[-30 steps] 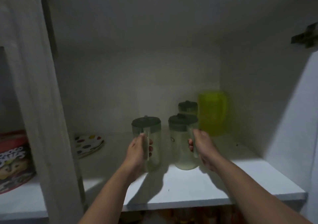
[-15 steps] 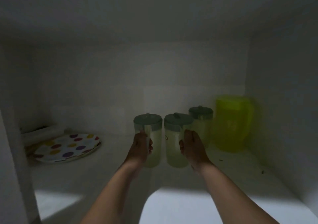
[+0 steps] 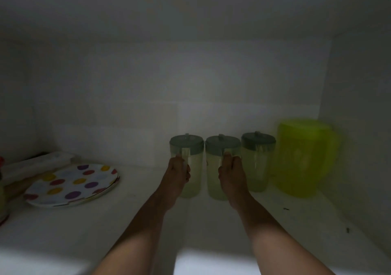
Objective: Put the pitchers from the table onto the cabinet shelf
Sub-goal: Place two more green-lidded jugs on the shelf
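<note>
Three clear pitchers with grey-green lids stand in a row deep on the white cabinet shelf [image 3: 105, 222]. My left hand [image 3: 176, 174] grips the handle of the left pitcher [image 3: 193, 181]. My right hand [image 3: 231, 174] grips the handle of the middle pitcher [image 3: 213, 177]. Both pitchers look set down on the shelf, side by side. The third lidded pitcher [image 3: 257, 167] stands just right of them, next to a larger yellow-green pitcher [image 3: 302, 158] near the right wall.
A plate with coloured dots [image 3: 72, 185] lies at the shelf's left, with a pale flat item [image 3: 40, 162] behind it. The cabinet's back wall is close behind the pitchers and its right wall [image 3: 359, 126] is just beyond the yellow-green one.
Both hands have carried their pitchers deeper into the cabinet, lining them up beside the third lidded pitcher. The view has moved closer inside the shelf.
</note>
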